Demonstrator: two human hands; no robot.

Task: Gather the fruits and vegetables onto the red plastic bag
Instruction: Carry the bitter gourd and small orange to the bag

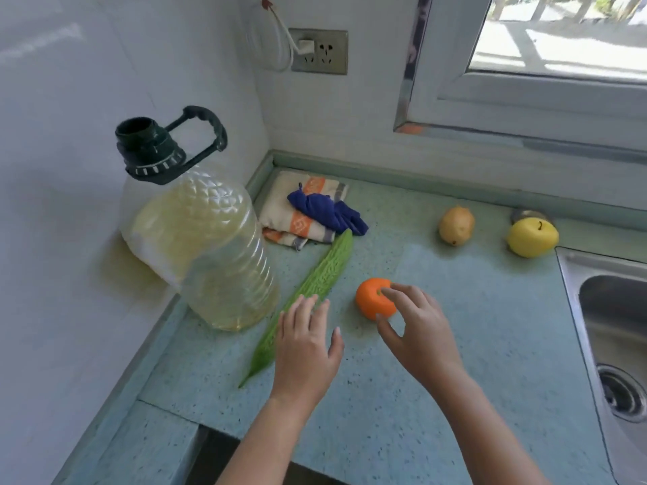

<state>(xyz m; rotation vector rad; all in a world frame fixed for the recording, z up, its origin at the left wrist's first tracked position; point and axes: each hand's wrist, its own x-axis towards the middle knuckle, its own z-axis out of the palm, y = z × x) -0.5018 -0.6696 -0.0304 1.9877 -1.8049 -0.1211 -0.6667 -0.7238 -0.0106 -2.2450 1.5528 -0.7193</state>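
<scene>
As right grip pinches orange, open left grip overlies bitter gourd, tip pointing near-left.

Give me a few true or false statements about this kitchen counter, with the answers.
The right hand pinches the round orange fruit. True.
The long bumpy green gourd lies in the steel sink. False: it lies on the speckled counter, beside the clear plastic oil bottle.
The yellow apple sits near the sink's corner. True.
The dark blue cloth lies under the striped towel. False: it lies on top.
</scene>
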